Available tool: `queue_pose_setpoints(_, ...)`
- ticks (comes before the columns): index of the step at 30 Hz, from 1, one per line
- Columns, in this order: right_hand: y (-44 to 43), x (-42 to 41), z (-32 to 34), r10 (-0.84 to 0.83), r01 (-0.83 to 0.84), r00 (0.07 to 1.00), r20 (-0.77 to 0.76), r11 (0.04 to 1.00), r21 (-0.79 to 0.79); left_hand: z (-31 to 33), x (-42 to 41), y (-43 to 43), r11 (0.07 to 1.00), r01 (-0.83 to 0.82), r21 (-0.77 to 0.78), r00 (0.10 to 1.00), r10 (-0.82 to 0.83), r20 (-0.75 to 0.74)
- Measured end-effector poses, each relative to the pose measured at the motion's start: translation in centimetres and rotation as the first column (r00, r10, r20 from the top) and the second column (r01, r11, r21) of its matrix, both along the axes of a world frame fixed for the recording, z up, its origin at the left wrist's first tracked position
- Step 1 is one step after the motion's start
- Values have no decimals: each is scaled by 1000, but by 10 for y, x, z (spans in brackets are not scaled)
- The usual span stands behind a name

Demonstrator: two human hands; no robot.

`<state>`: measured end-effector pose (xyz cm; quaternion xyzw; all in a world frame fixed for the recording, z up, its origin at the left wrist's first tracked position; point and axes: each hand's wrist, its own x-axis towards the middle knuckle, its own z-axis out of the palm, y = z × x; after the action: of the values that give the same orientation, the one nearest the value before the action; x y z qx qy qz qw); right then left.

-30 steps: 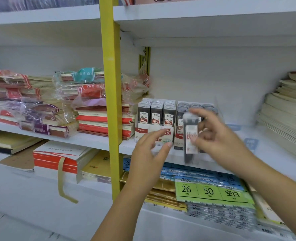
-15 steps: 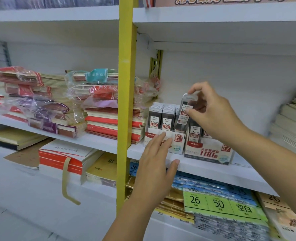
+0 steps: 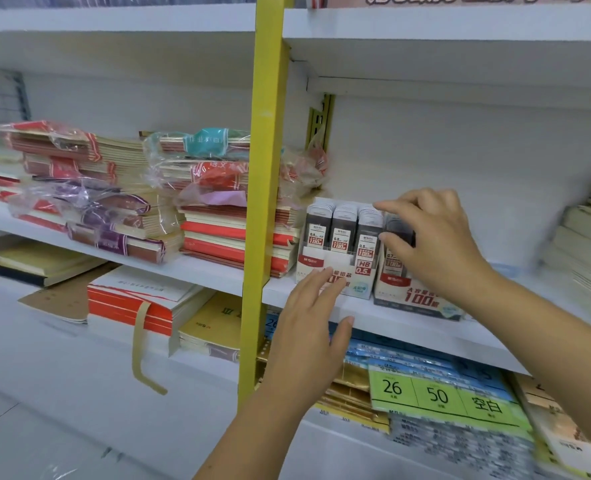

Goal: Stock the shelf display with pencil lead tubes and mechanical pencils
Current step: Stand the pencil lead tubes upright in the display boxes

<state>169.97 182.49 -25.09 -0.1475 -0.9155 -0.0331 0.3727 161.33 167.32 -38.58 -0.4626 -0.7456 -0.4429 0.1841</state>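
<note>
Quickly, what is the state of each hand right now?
Left hand: open, fingers straight, by the front of the 0.5 display box.
Right hand: closed, pinching a lead tube in the 0.7 display box.

The left hand reaches forward with fingers straight and thumb spread sideways. The right hand, higher up, has curled fingers and thumb pinching a lead tube. Both forearms are bare.

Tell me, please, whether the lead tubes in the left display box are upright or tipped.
Upright: the lead tubes stand in straight rows in the left display box, caps up, labels facing forward.
</note>
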Motion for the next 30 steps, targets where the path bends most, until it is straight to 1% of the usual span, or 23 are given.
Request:
queue_pose_setpoints(2, -11, 23, -13, 114, -123, 984, -139, 991, -55, -7, 7, -7, 999, -25, 40, 999, 27, -36)
queue_pose_setpoints(4, -22, 51, -41, 228, -268, 946, -232, 950, -161, -22, 16, -15, 999, -28, 28, 999, 30, -40)
queue_pose_setpoints(5, -27, 65, -59, 262, -324, 931, -252, 914, -246, -32, 21, -20, 1000, -9, -14, 1000, 9, -20)
queue_pose_setpoints(7, -33, 89, -101, 276, -367, 926, -257, 819, -441, -59, 29, -32, 983, 76, -169, 996, -69, 50)
queue_pose_setpoints(8, -32, 98, -125, 259, -342, 939, -226, 774, -533, -77, 32, -38, 952, 124, -280, 991, -103, 86)
queue_pose_setpoints(9, -30, 105, -152, 236, -283, 959, -159, 731, -621, -97, 35, -44, 902, 163, -400, 985, -122, 124)
queue_pose_setpoints(11, -24, 117, -212, 207, -89, 977, 54, 623, -777, -141, 42, -57, 763, 232, -603, 965, -104, 239)
queue_pose_setpoints(12, -21, 123, -245, 204, 24, 965, 167, 563, -826, -164, 47, -63, 705, 267, -657, 949, -72, 308)
queue_pose_setpoints(13, -19, 129, -279, 201, 127, 944, 263, 514, -848, -187, 52, -67, 669, 297, -681, 928, -33, 372)
queue_pose_setpoints(15, -18, 141, -343, 191, 284, 895, 402, 451, -846, -233, 64, -74, 633, 337, -697, 879, 53, 474)
queue_pose_setpoints(18, -23, 157, -421, 216, 456, 789, 576, 422, -783, -294, 80, -80, 581, 378, -720, 803, 180, 567)
queue_pose_setpoints(19, -26, 161, -440, 233, 503, 755, 613, 394, -769, -312, 85, -82, 567, 395, -723, 776, 216, 593)
queue_pose_setpoints(21, -32, 170, -471, 277, 567, 722, 634, 287, -772, -341, 92, -84, 557, 420, -716, 724, 270, 635)
queue_pose_setpoints(26, -53, 166, -519, 338, 618, 691, 639, 182, -765, -383, 106, -80, 596, 412, -689, 603, 389, 697)
queue_pose_setpoints(28, -63, 155, -530, 322, 627, 694, 644, 169, -761, -392, 109, -76, 612, 407, -678, 547, 432, 718)
queue_pose_setpoints(30, -72, 145, -540, 258, 626, 710, 655, 192, -755, -400, 109, -71, 629, 390, -672, 498, 471, 729)
